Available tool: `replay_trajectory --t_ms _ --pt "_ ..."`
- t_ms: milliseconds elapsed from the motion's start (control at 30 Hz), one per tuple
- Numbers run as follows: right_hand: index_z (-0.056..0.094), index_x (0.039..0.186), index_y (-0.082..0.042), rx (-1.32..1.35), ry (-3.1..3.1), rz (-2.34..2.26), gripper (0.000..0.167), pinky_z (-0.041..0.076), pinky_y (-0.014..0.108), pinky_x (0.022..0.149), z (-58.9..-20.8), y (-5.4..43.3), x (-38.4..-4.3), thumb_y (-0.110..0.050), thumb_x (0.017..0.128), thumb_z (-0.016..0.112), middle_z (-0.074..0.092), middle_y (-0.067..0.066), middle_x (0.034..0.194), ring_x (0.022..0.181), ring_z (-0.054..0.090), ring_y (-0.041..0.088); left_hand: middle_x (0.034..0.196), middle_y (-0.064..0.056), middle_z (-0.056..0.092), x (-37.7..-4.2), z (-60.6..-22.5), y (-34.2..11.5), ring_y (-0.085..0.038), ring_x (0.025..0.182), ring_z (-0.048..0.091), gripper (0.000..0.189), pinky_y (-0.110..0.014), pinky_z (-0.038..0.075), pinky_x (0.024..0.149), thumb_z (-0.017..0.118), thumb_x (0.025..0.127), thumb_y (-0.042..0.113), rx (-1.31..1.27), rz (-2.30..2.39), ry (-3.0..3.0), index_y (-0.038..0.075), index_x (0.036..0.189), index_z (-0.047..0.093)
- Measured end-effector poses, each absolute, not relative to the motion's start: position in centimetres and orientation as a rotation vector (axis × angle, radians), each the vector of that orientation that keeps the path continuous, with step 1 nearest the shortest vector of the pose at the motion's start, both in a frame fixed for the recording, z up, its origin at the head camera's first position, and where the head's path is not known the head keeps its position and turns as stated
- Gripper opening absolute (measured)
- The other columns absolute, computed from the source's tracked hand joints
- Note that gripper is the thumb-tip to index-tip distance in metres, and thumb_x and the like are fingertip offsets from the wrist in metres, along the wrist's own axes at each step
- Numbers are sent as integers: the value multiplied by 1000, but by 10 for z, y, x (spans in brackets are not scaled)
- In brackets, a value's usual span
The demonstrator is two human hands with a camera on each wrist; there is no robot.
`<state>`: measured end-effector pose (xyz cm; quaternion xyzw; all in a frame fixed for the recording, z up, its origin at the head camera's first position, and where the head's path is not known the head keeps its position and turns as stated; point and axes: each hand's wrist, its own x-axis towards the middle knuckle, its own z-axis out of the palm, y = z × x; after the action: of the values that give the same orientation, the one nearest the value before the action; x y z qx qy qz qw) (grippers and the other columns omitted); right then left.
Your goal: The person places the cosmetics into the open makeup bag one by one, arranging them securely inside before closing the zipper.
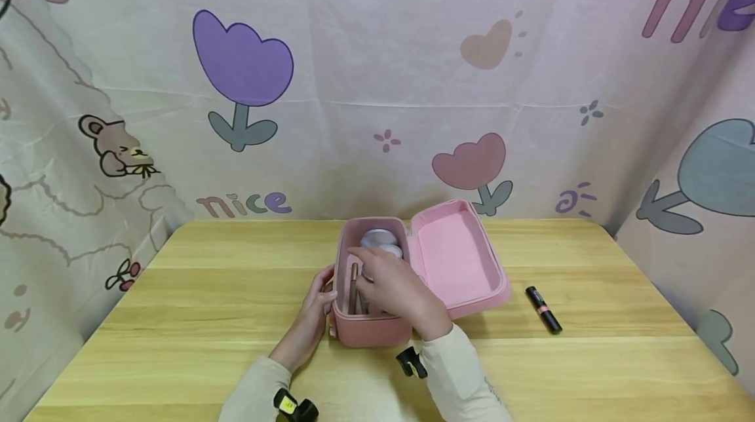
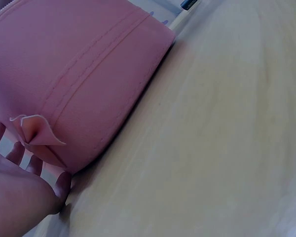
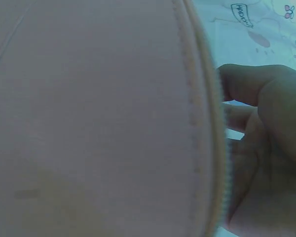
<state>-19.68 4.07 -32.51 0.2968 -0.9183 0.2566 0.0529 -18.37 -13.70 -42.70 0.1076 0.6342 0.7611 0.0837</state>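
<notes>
A pink zip case [image 1: 373, 333] stands on the table with its lid [image 1: 454, 255] folded out to the right. My left hand [image 1: 308, 327] rests against the case's left side, the thumb near the rim. In the left wrist view its fingers touch the case beside a small folded pink tab [image 2: 37, 136]. My right hand [image 1: 392, 281] reaches down into the case, and its fingertips are partly hidden, so any grip on something inside cannot be seen. Round pale containers [image 1: 377, 237] lie at the back of the case. A slim brown tube [image 1: 353, 287] stands along its left inner wall.
On the wooden table [image 1: 194, 317], right of the lid, lies a black tube with a pinkish band [image 1: 543, 310]. A printed cloth [image 1: 354, 48] hangs behind the table and along both sides.
</notes>
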Motion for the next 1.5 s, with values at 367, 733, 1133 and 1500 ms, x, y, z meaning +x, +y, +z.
replay_trajectory --t_ms 367,733,1133,1500 --pt "59 128 -4 924 -2549 785 38 52 40 84 -300 55 -173 -11 91 62 60 11 125 105 61 23 153 -19 19 -182 -427 -141 -33 137 19 65 -46 10 109 42 92 18 335 2284 1895 6 151 18" --pt "63 118 0 912 -2235 784 34 51 39 88 -288 81 -159 -3 84 67 63 13 119 107 61 26 154 -21 16 -181 -431 -140 -35 139 15 65 -48 7 110 40 91 16 336 2302 1888 3 151 18" --pt "67 112 2 898 -2086 670 33 49 40 90 -278 94 -148 -2 79 71 65 15 113 104 61 28 154 -20 17 -183 -428 -139 -34 139 17 64 -45 11 110 41 92 17 353 2279 1904 5 151 18" --pt "65 115 4 737 -2105 628 37 46 48 93 -270 128 -141 0 79 70 63 18 116 109 58 35 155 -19 16 -184 -428 -137 -34 141 14 65 -50 6 111 42 92 18 361 2285 1895 5 151 18"
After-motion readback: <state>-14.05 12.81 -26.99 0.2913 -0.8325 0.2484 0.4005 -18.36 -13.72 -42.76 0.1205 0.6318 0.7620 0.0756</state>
